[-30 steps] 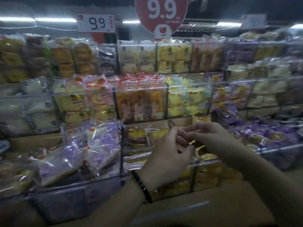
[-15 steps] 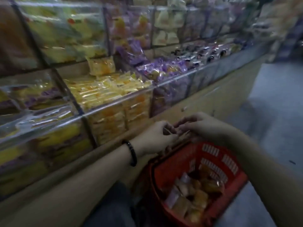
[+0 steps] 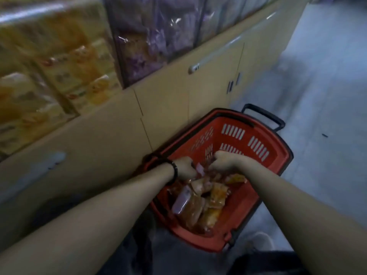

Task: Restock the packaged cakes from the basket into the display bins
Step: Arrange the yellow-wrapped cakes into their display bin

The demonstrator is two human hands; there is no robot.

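While both hands work at the basket's (image 3: 276, 153) far end, pick-up step is on: left hand (image 3: 183, 167) curls round one of the packaged cakes (image 3: 198, 207); right hand (image 3: 225, 161) curled in the pile w/ grip unclear. Next: lift clear, up to display bins (image 3: 59, 56).

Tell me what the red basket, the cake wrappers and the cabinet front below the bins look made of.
Basket: likely moulded plastic, matte red, judging by its slotted walls. Packaged cakes: thin clear film, glossy, since the cakes show through. Cabinet front: probably laminated board, smooth beige with a soft sheen and panel seams.
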